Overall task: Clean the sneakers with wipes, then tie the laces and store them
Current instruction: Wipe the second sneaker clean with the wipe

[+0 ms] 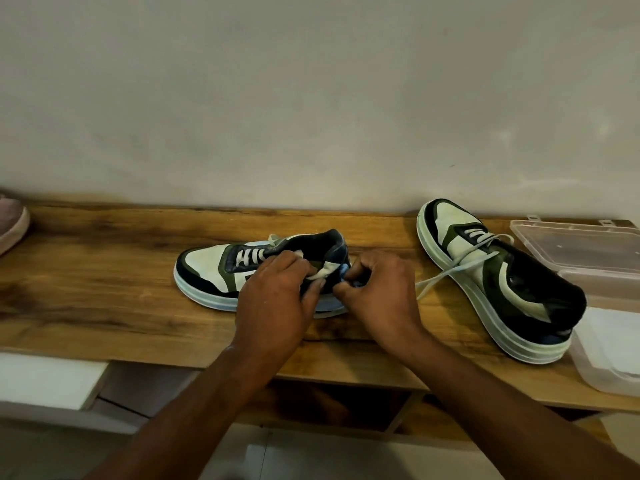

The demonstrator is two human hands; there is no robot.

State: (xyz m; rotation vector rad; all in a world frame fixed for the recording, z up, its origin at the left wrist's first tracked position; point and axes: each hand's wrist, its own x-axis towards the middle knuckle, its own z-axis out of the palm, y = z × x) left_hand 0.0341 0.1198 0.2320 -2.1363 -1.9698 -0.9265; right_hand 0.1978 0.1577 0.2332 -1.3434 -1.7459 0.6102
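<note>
Wooden shelf (pixel 104 278) fills the lower half of the head view, the only view there is, and both sneakers sit on it under a pale wall. The near sneaker (pixel 221 271) lies in the middle with its long axis running left to right, toe to the left and heel to the right, sole down. The left hand (pixel 277 296) is curled over its collar and seems to pinch a white wipe (pixel 320 271) against the side of the shoe; the right hand (pixel 381 292) has its fingers bunched at the heel, pinching something there, though I cannot tell whether it is part of the wipe or the heel itself. The second sneaker (pixel 498 282) stands to the right, well apart from the hands, its axis on a diagonal: toe away toward the wall, heel toward the camera and right, beside a clear plastic box (pixel 595 372) with its lid open and white sheets inside. Its white lace (pixel 450 271) trails loose across the wood, so tying is plainly not done there. I judge the task to be in the cleaning stage; tying both pairs of laces and storing remain. A pinkish shoe (pixel 12 220) peeks in at the far left edge.
</note>
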